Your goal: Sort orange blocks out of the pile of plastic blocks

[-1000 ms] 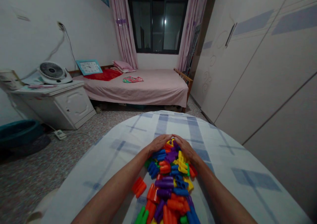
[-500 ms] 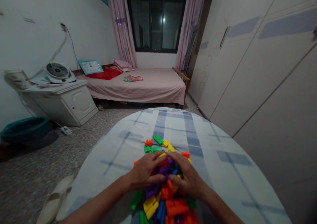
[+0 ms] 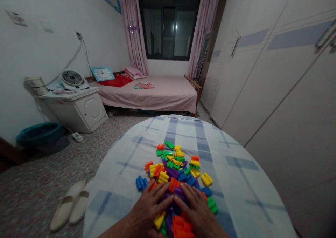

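Note:
A heap of colourful plastic building pieces (image 3: pixel 172 172), shaped like joined tubes, spreads over the near middle of the table. My left hand (image 3: pixel 151 205) lies palm down on the heap's near left side, fingers stretched forward. On the near right side rests my right hand (image 3: pixel 194 207), also palm down with fingers extended. The two thumbs almost meet over purple pieces. Orange pieces (image 3: pixel 181 226) show between the wrists, with a yellow piece (image 3: pixel 159 219) beside my left hand. A blue piece (image 3: pixel 141 183) sits at the left edge, a green one (image 3: pixel 212 205) at the right. Pieces under my palms are hidden.
The round table (image 3: pixel 252 196) has a blue-and-white checked cloth. Beyond it stands a bed (image 3: pixel 168 94); a wardrobe (image 3: pixel 275 101) rises at the right. On the left are a white cabinet (image 3: pixel 91 113) with a fan (image 3: pixel 72 79), a teal bin (image 3: pixel 39 134) and slippers (image 3: pixel 67 206).
Both hands have drawn back toward me over the heap and flattened out from a cupped pose. More pieces show on the far side and at both edges. The view has shifted slightly.

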A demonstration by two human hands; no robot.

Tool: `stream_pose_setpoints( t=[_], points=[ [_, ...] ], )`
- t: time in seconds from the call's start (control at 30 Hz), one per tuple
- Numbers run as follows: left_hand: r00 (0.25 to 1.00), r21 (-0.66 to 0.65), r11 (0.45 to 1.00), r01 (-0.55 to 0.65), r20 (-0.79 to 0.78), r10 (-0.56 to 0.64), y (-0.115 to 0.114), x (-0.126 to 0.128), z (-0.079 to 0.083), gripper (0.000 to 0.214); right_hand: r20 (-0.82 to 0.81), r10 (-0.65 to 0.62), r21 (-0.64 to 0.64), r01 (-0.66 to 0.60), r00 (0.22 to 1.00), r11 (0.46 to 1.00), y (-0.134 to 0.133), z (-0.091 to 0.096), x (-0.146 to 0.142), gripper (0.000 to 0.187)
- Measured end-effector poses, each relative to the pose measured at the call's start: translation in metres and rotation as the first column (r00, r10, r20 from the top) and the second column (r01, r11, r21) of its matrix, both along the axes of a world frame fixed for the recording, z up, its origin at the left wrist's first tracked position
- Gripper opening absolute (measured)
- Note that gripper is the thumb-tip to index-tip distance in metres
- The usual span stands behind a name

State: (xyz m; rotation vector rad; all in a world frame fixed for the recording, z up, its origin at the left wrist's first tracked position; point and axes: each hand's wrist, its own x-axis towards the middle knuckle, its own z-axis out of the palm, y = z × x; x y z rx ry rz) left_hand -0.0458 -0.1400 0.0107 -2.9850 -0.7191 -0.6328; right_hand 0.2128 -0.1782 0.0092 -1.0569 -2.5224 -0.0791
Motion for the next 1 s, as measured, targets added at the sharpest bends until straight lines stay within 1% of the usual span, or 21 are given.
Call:
stream_pose_setpoints(
  t=[0.07,0.17,0.27,0.33,0.43,0.53,0.6,0.63,0.7,0.73,0.8,0.87,0.93,1.0],
  points=[
    [0.996,-0.034,0.998,-0.045,0.073,0.047,0.003,0.009,0.001,0.087,-0.058,-0.061,-0.051,0.058,0.996,0.997,0.007,0.011,-0.006,0.075],
    [0.969,-0.111,0.982,-0.150,0.180,0.168,0.017,0.024,0.008,0.076,-0.204,-0.151,-0.141,0.123,0.967,0.982,0.031,0.026,-0.013,0.065],
    [0.899,-0.242,0.926,-0.289,0.265,0.349,0.040,0.040,0.020,0.058,-0.370,-0.259,-0.251,0.173,0.892,0.953,0.062,0.034,-0.018,0.059],
    [0.840,-0.314,0.877,-0.364,0.296,0.455,0.058,0.052,0.032,0.050,-0.439,-0.335,-0.281,0.226,0.834,0.933,0.083,0.039,-0.021,0.055],
    [0.793,-0.360,0.828,-0.429,0.289,0.537,0.082,0.064,0.051,0.041,-0.492,-0.390,-0.288,0.277,0.779,0.917,0.104,0.049,-0.024,0.052],
    [0.776,-0.355,0.809,-0.468,0.272,0.569,0.092,0.062,0.065,0.039,-0.503,-0.402,-0.273,0.300,0.765,0.914,0.107,0.060,-0.016,0.051],
    [0.774,-0.331,0.808,-0.487,0.265,0.575,0.088,0.048,0.066,0.040,-0.479,-0.405,-0.260,0.315,0.779,0.913,0.096,0.060,-0.001,0.053],
    [0.780,-0.314,0.813,-0.491,0.257,0.570,0.082,0.037,0.064,0.042,-0.450,-0.404,-0.257,0.318,0.796,0.913,0.086,0.055,0.009,0.056],
    [0.812,-0.277,0.833,-0.479,0.222,0.540,0.068,0.009,0.053,0.049,-0.380,-0.405,-0.246,0.331,0.832,0.911,0.061,0.039,0.034,0.065],
    [0.833,-0.256,0.846,-0.468,0.190,0.519,0.059,-0.007,0.045,0.058,-0.343,-0.405,-0.236,0.339,0.848,0.911,0.046,0.027,0.047,0.072],
    [0.870,-0.220,0.871,-0.439,0.140,0.473,0.042,-0.038,0.025,0.084,-0.277,-0.403,-0.214,0.352,0.872,0.911,0.017,0.003,0.071,0.087],
    [0.886,-0.215,0.877,-0.430,0.089,0.456,0.027,-0.061,0.004,0.099,-0.225,-0.393,-0.187,0.356,0.892,0.916,-0.006,-0.018,0.086,0.097],
    [0.907,-0.210,0.892,-0.401,0.048,0.419,0.020,-0.070,-0.011,0.113,-0.164,-0.360,-0.174,0.332,0.918,0.927,-0.020,-0.028,0.089,0.103],
    [0.920,-0.219,0.903,-0.369,0.050,0.388,0.019,-0.065,-0.020,0.121,-0.141,-0.327,-0.154,0.305,0.934,0.940,-0.021,-0.030,0.080,0.108]
  ],
)
